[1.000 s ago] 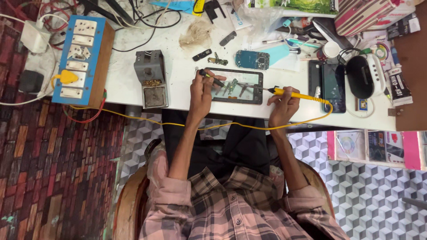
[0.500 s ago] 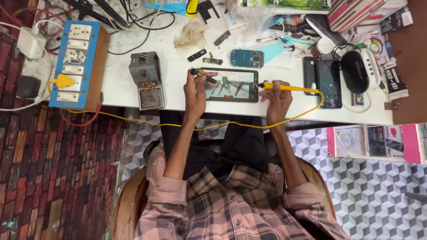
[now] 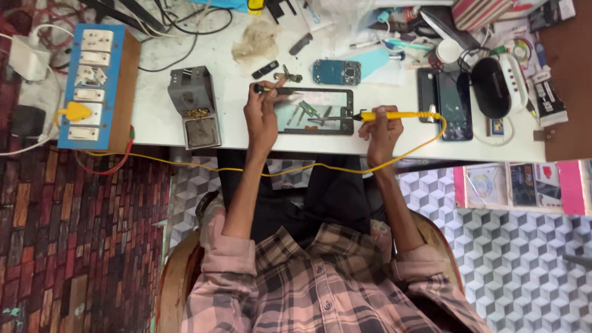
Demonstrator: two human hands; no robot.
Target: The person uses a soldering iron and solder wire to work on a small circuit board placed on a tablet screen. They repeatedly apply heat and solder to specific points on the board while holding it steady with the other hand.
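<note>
Where the fingers of the left hand [image 3: 262, 117] close, they pinch a thin dark tool [image 3: 276, 90] lying along the upper edge of the opened phone frame [image 3: 314, 111]; the right hand [image 3: 381, 126] is closed round the yellow soldering iron [image 3: 398, 115], its tip reaching left onto the frame's right side. That frame lies flat on the white worktop [image 3: 154, 111], near its front edge, between the two hands. Progress, as judged: the unit is already stripped, with a blue circuit board [image 3: 336, 71] set apart just above it, and work inside the frame is under way; whether any joint is finished cannot be told at this distance, and reassembly appears outstanding. Outward, a grey iron stand [image 3: 194, 108] sits to the left, beside a blue switchboard [image 3: 92, 86]; a dark phone [image 3: 455, 102] lies to the right. A yellow cable [image 3: 246, 171] trails below the worktop edge. Flooring is brick-patterned left, cube-patterned right.
</note>
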